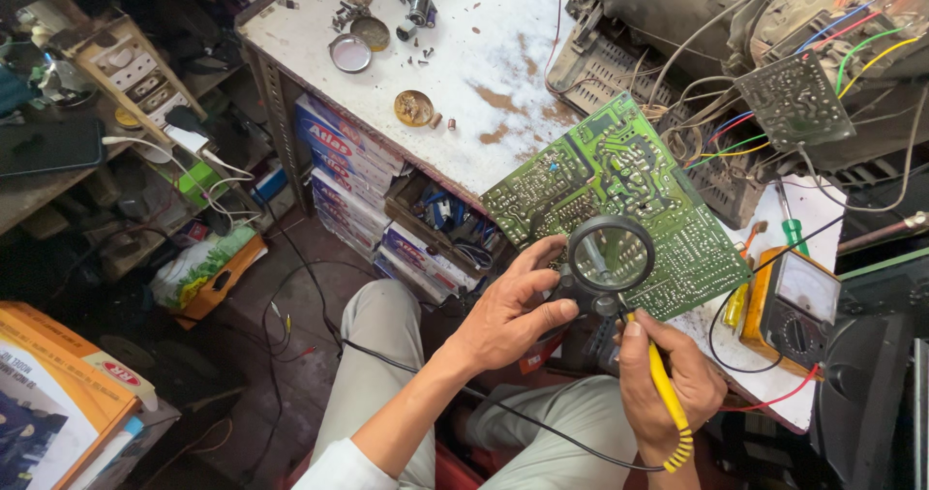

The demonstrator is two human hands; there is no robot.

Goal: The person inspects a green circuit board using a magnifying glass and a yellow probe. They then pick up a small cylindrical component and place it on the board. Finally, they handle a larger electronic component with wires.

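Head view: cluttered white workbench (503,55), left-hand fingers (542,263) clamped on magnifier (610,256), right-hand fingers (634,340) on yellow probe (668,393)

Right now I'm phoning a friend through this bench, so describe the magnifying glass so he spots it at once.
Find the large green circuit board tilted over the white workbench edge. At its lower edge, the left hand holds a round black-rimmed magnifying glass over the solder side. It is the only clear lens there, beside the yellow tool.

— What's lost to view here?
— The yellow tool (667,393) — its tip sits behind the magnifying glass (610,255). At five o'clock, the right hand (668,379) is cut off at the wrist.
— And at eight o'clock?
— The orange box (58,384) runs off the edge.
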